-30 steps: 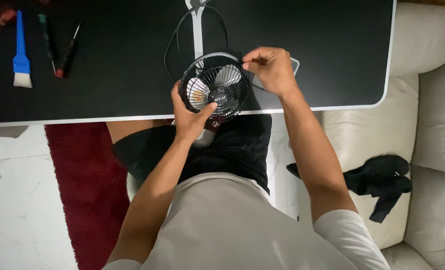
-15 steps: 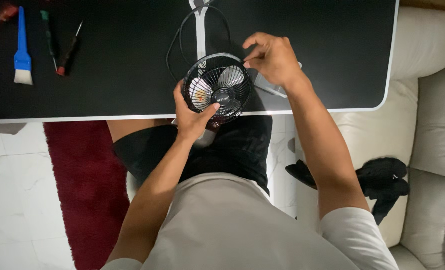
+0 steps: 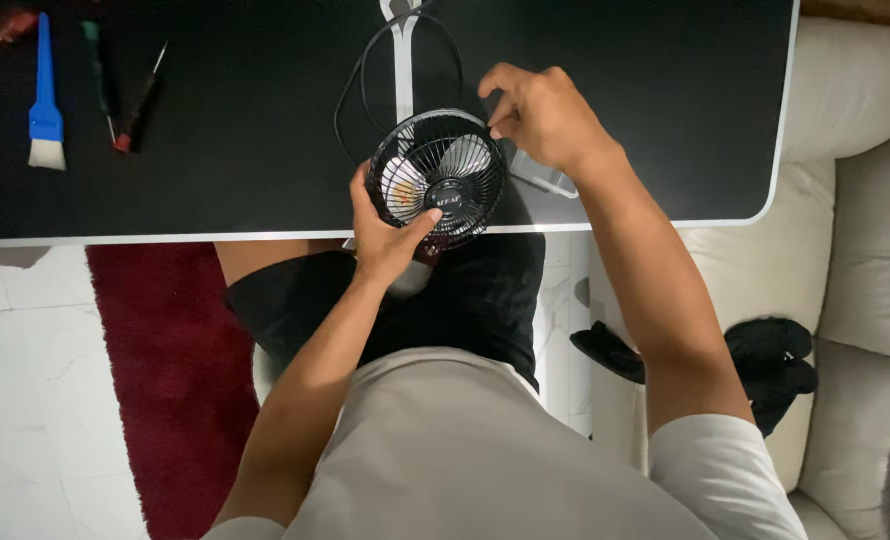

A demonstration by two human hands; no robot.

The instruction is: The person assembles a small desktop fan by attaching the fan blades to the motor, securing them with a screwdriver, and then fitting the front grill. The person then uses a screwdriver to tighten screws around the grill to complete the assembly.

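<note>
A small black fan (image 3: 442,180) sits between both hands at the near edge of the black table (image 3: 665,120). Its wire cage encloses pale blades. The left hand (image 3: 385,235) grips its lower rim; the right hand (image 3: 545,115) pinches the upper rim. The fan's base is hidden. A cord (image 3: 360,80) loops beyond, and a brush (image 3: 45,110) and screwdrivers (image 3: 125,95) lie far left.

Soft, even indoor light; faint sheen on the matte black tabletop (image 3: 215,190); sharp focus, slight wide-angle stretch at edges.
</note>
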